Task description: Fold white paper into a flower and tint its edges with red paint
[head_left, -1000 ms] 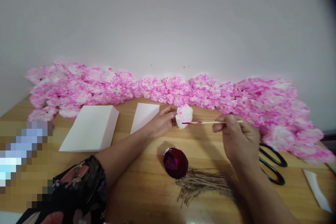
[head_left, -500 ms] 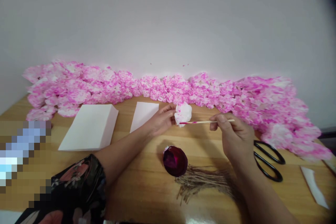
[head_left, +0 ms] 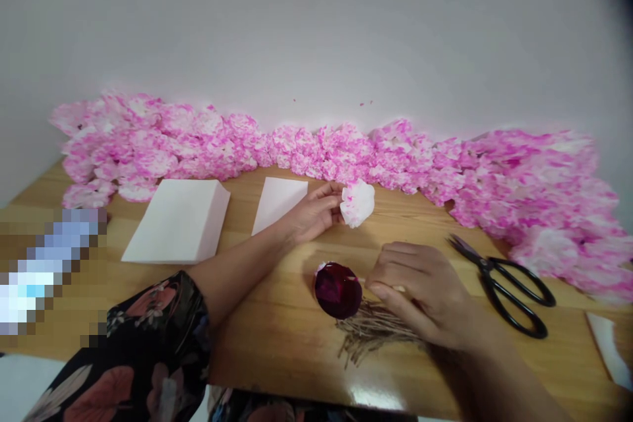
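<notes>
My left hand is closed on the edge of a white paper flower with pink marks on its left side, held just above the table. My right hand is closed around a thin wooden stick, mostly hidden by the fingers. The stick's far end reaches the small round cup of dark magenta liquid. Under and beside my right hand lies a bundle of thin brown stems, partly covered.
Pink and white paper flowers line the wall. Left are a stack of white paper, a smaller white stack and a pixelated area. Right are black scissors and a white paper strip on the wooden table.
My right hand has moved down from the paper flower to the cup, carrying the stick with it. My left hand still holds the flower. The view has shifted slightly.
</notes>
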The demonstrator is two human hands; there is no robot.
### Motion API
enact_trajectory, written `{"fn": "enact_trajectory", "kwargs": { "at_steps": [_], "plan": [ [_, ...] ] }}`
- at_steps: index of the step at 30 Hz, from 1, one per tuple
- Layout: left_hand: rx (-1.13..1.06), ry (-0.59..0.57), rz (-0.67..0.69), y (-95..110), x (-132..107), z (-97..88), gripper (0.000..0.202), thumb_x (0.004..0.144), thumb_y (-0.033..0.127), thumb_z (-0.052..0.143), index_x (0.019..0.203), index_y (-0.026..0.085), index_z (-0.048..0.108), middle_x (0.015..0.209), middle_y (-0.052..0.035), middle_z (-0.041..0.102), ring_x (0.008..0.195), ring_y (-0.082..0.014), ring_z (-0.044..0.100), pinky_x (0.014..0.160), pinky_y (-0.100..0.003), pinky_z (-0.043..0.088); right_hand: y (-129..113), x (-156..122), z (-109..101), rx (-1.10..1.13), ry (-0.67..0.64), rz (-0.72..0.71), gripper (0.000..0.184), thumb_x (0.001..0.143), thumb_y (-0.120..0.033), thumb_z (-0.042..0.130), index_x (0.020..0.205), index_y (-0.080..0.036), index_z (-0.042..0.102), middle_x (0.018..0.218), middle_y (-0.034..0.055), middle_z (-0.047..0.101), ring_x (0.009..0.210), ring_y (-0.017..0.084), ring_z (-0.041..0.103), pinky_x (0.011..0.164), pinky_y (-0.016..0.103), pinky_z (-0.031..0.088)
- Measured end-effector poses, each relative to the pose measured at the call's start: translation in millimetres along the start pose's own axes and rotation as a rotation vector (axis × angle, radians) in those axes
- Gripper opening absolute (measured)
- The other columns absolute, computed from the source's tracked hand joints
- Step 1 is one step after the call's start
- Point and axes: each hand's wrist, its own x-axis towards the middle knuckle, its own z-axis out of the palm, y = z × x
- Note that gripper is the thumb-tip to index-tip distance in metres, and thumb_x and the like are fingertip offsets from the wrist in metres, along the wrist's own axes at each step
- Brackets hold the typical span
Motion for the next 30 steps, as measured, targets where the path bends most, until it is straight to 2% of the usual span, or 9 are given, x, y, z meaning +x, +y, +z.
{"fn": "enact_trajectory", "kwargs": {
  "at_steps": [3,5,9,13,16,22,28,30],
  "plan": [
    [-0.014,0.008,-0.006,0.6,-0.6,0.5,0.024,0.068,0.017,0.073,0.087,0.016,0.058,0.076,0.0003,0.06,0.068,-0.0109,0.056,0.066,-0.026,0.042,2.4,-3.0,0.4,0.017,0.009,0.016,0.02,0.089,-0.014,0.05,0.07,-0.02,0.055,0.06,-0.0001,0.055,0.055,0.013,0.048,0.053,0.029,0.034],
    [-0.026,0.019,-0.014,1.3,-1.2,1.3,0.027,0.066,0.015,0.074,0.087,0.016,0.059,0.077,0.0005,0.06,0.068,-0.0108,0.056,0.066,-0.026,0.042,5.2,-9.6,-1.8,0.096,0.082,0.057,0.018,0.091,-0.015,0.049,0.075,-0.02,0.056,0.062,0.0004,0.057,0.057,0.013,0.05,0.054,0.029,0.035],
    [-0.04,0.008,-0.019,2.4,-2.1,2.3,0.025,0.062,0.013,0.075,0.083,0.015,0.061,0.074,0.0015,0.06,0.066,-0.0098,0.055,0.064,-0.025,0.041,13.9,-21.7,-5.5,0.23,0.252,0.232,0.023,0.094,-0.024,0.047,0.073,-0.02,0.057,0.062,0.0005,0.056,0.056,0.014,0.052,0.054,0.029,0.037],
    [-0.035,0.019,-0.022,0.9,-0.7,1.3,0.02,0.064,0.011,0.074,0.082,0.013,0.064,0.076,-0.0001,0.062,0.069,-0.0109,0.057,0.067,-0.027,0.042,24.4,-23.6,-4.4,0.2,0.258,0.379,0.03,0.093,-0.03,0.051,0.066,-0.02,0.058,0.057,-0.0008,0.053,0.051,0.012,0.049,0.051,0.027,0.034],
    [-0.041,0.029,-0.021,-1.4,1.4,-0.7,0.019,0.063,0.011,0.074,0.081,0.013,0.067,0.077,-0.0023,0.065,0.072,-0.0127,0.059,0.071,-0.028,0.043,30.4,-23.4,-3.2,0.262,0.325,0.401,0.032,0.094,-0.032,0.05,0.067,-0.02,0.06,0.055,-0.001,0.051,0.052,0.013,0.049,0.051,0.027,0.035],
    [-0.031,0.006,-0.006,-3.8,2.5,-5.1,0.021,0.064,0.013,0.075,0.084,0.013,0.07,0.08,-0.0059,0.069,0.078,-0.0163,0.062,0.079,-0.032,0.045,34.7,-24.6,-2.5,0.267,0.327,0.419,0.03,0.093,-0.031,0.052,0.068,-0.02,0.062,0.056,-0.0017,0.053,0.051,0.011,0.048,0.049,0.026,0.034],
    [-0.018,-0.004,0.007,-3.7,2.4,-5.8,0.015,0.067,0.016,0.076,0.079,0.013,0.068,0.076,-0.0033,0.066,0.069,-0.0125,0.059,0.07,-0.029,0.045,34.6,-22.8,-2.3,0.257,0.338,0.443,0.031,0.093,-0.032,0.054,0.066,-0.019,0.063,0.053,-0.0028,0.051,0.05,0.01,0.047,0.049,0.025,0.033],
    [-0.02,0.001,0.01,-3.3,2.6,-4.7,0.015,0.066,0.017,0.076,0.078,0.013,0.068,0.072,-0.0017,0.064,0.065,-0.0111,0.057,0.067,-0.028,0.043,35.5,-23.5,-1.4,0.306,0.409,0.429,0.03,0.093,-0.032,0.054,0.067,-0.019,0.064,0.054,-0.0025,0.052,0.05,0.011,0.047,0.05,0.026,0.034]
  ]
}}
